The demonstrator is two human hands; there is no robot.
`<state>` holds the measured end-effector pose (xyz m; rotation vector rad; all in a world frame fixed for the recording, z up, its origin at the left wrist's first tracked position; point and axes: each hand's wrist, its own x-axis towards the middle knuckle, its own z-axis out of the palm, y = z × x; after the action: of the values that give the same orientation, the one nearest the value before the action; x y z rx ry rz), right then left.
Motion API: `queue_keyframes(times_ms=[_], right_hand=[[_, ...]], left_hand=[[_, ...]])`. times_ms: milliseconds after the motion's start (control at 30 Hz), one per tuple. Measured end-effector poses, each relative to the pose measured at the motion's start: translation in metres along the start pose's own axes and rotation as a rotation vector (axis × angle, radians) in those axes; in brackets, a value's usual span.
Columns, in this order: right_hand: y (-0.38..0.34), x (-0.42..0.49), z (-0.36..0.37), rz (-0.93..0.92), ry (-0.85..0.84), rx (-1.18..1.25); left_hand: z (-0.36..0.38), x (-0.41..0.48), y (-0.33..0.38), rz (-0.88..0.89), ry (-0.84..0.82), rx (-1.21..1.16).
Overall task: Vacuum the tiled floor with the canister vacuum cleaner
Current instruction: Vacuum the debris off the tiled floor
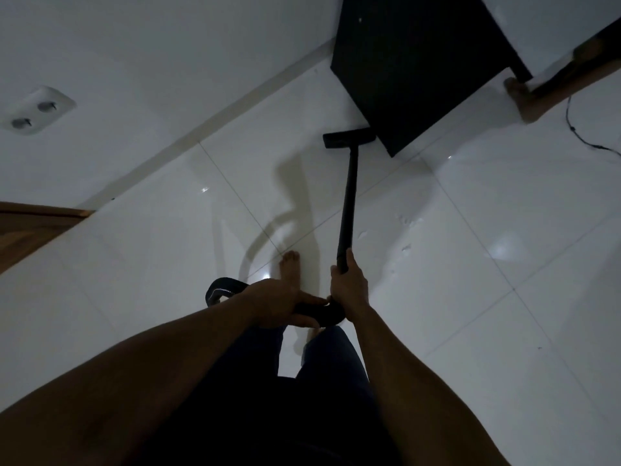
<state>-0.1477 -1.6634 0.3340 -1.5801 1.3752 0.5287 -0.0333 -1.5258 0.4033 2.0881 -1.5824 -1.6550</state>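
The right hand point(347, 286) is wrapped around the lower end of the long straight black vacuum wand point(347, 200), thumb lying up along the tube. The left hand point(279, 302) is closed on the curved black handle bend point(327, 312) just behind it, index finger stretched toward the right hand, so the two hands sit nearly touching. A ribbed black hose point(218, 290) loops away from the left wrist toward nine o'clock; the canister itself is not in view.

From the grip the wand runs toward twelve o'clock to the flat black floor nozzle point(347, 137), which rests on the glossy white tiled floor point(470, 264) with its right end tucked against the lower edge of a dark rectangular cabinet point(410, 62). A bare foot point(290, 265) stands at eleven o'clock of the hands.

The step in hand looks like working the strip along the cabinet's base. To do it well, I would keep the nozzle flat on the tile, draw it back in slow straight pulls, and overlap each pass. The right hand should steer while the left carries the hose weight. Watch the thin black cable point(578, 132) lying at two o'clock, and another person's bare foot point(521, 99) beside the cabinet.
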Motion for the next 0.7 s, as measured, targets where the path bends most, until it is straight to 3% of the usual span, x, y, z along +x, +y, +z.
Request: queue_keyframes(times_ms=[233, 700], right_hand=[[-0.002, 0.001, 0.008, 0.03, -0.014, 0.073], [-0.085, 0.057, 0.024, -0.006, -0.099, 0.006]], left_hand=[[-0.002, -0.007, 0.003, -0.027, 0.025, -0.022], [-0.021, 0.009, -0.054, -0.2, 0.187, -0.122]])
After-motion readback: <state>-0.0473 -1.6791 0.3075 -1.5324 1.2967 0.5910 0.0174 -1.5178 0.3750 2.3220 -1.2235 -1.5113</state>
